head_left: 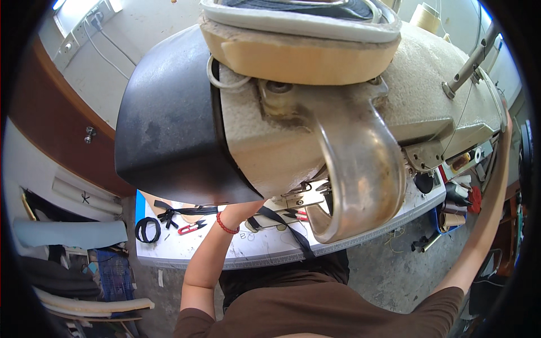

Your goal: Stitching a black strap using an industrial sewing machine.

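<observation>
A large sewing machine [293, 141] with a black end cover [169, 124] fills the middle of the view. My left hand [248, 210], with a red bead bracelet at the wrist, reaches under the machine head near the needle area; its fingers are hidden behind the cover. A black strap [296, 234] runs from beside this hand over the table's near edge. At the far right, my right arm stretches up to the machine's handwheel [501, 107]. My right hand [508, 123] is against the wheel's rim, closed on it, with its fingers mostly out of sight.
On the white table [169, 250] lie red thread snips [192, 227], a black ring-shaped band [147, 230] and black strips [189, 210]. A blue bin [444, 221] with rolls stands right of the table. Fabric piles [67, 234] are at left. A thread cone [425, 18] stands behind the machine.
</observation>
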The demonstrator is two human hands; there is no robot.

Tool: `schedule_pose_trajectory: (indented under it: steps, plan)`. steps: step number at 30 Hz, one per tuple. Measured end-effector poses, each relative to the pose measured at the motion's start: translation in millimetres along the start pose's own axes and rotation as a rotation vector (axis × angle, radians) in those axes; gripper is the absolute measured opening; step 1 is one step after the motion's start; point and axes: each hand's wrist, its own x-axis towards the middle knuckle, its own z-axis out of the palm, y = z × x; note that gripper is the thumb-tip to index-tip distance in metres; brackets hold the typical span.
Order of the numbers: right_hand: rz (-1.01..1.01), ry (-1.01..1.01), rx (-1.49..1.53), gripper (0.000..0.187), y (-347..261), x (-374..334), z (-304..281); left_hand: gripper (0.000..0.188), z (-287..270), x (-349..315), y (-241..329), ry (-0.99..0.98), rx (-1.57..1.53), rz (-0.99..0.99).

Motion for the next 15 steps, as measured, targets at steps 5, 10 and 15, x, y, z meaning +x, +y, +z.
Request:
schedule_pose_trajectory:
  steps: [5,10,15]
  plan:
    - [-0.032,0.004,0.052,0.045,-0.9,7.8,14.2,0.018,-1.7,2.2,10.6,-0.027,-0.038,-0.11]
    - [-0.061,0.015,0.098,0.043,-9.7,4.2,26.6,0.018,-7.4,2.1,18.7,-0.059,-0.08,-0.214]
    - [-0.088,0.04,0.14,0.04,-14.4,-1.7,28.8,0.018,-17.0,0.6,24.5,-0.098,-0.122,-0.304]
